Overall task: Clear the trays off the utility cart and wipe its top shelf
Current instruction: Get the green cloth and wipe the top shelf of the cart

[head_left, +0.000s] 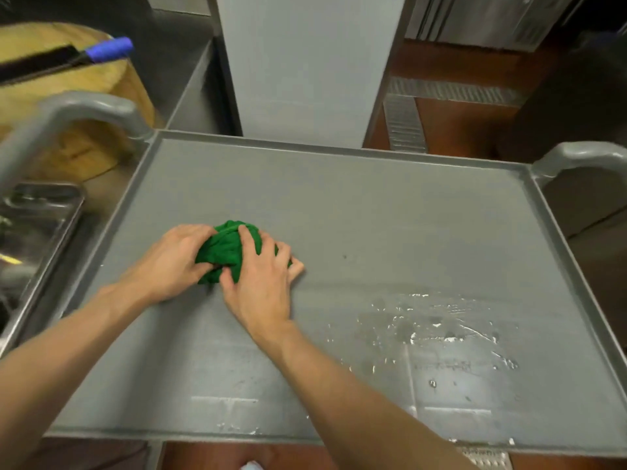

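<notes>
Both hands press one bunched green cloth (225,251) onto the grey cart shelf (373,232), left of centre: left hand (173,262) at the cloth's 9 o'clock with fingers curled into it, right hand (261,283) at its 4 o'clock with fingers spread over the top, each gripping the cloth. No trays sit on the shelf; wet streaks (441,330) show at the shelf's 4 o'clock. Off the cart, a steel tray (37,225) lies at 9 o'clock and a knife (64,59) on a wooden block (68,106) at 10 o'clock.
</notes>
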`<state>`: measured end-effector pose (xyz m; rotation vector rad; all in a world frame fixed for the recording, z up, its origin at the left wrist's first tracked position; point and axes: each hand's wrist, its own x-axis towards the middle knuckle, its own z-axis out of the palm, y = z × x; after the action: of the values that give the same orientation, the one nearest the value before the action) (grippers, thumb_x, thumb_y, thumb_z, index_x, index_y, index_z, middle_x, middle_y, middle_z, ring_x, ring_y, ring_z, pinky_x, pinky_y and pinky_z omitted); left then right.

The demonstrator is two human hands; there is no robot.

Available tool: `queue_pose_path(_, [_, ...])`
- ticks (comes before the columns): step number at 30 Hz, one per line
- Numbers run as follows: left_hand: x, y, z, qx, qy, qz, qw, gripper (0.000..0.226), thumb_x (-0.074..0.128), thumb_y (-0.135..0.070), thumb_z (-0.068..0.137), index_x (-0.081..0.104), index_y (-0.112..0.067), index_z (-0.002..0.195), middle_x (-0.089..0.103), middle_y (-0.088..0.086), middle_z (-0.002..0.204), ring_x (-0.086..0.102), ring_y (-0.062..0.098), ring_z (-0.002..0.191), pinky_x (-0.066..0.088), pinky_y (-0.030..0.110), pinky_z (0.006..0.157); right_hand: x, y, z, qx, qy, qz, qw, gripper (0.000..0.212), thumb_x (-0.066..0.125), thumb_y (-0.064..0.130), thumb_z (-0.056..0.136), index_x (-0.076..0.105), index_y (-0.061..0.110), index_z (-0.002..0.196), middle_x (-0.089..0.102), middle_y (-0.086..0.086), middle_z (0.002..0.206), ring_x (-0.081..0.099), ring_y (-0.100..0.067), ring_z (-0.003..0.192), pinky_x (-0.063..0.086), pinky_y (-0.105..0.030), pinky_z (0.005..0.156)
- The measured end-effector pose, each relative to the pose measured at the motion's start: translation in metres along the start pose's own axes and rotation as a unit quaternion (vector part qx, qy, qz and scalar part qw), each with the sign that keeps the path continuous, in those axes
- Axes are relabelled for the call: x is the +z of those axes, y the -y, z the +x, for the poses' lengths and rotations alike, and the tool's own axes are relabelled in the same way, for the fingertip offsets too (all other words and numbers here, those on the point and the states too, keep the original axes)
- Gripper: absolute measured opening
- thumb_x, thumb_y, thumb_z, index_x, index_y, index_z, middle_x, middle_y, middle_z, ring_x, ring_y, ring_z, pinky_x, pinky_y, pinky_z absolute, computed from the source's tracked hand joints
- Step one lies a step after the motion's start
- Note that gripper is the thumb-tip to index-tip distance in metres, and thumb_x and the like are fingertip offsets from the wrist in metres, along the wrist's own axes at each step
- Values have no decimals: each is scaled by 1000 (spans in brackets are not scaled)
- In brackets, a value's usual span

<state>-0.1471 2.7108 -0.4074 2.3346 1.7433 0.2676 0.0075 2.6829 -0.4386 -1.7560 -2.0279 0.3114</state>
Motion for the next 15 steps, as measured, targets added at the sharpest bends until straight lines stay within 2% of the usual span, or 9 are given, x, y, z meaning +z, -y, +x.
queue_pose_path(2, [-10,23,-15,-11,-1,12,1000,31,72,-7,64,61,-2,92,65,17,86,62,37,84,43,38,72,10,26,-2,-13,13,5,1000,68,60,46,77,40,28,139,52,-7,132,47,-31,107,36,-48,84])
queue_pose_path(6, [-25,65,-42,-22,22,23,999,36,78,-2,63,57,-6,91,63,13,86,62,36,85,46,40,71,25,69,-7,-33,48,20,998,69,62,44,78,35,26,139,49,-9,132,45,-33,107,36,-50,84])
queue_pose_path(11, [-39,96,-65,-56,31,13,998,60,76,1,60,54,-8,115,66,14,102,64,34,95,49,39,77,37,110,-14,-54,74,51,995,68,67,36,78,35,23,137,49,-11,129,44,-34,107,34,-50,82])
queue_pose_path(15, [-42,101,-76,-58,29,-4,998,65,71,9,58,55,-7,119,66,13,108,63,33,98,45,35,77,43,132,-22,-48,82,55,994,68,72,31,73,37,19,131,51,-12,124,45,-34,104,36,-50,81])
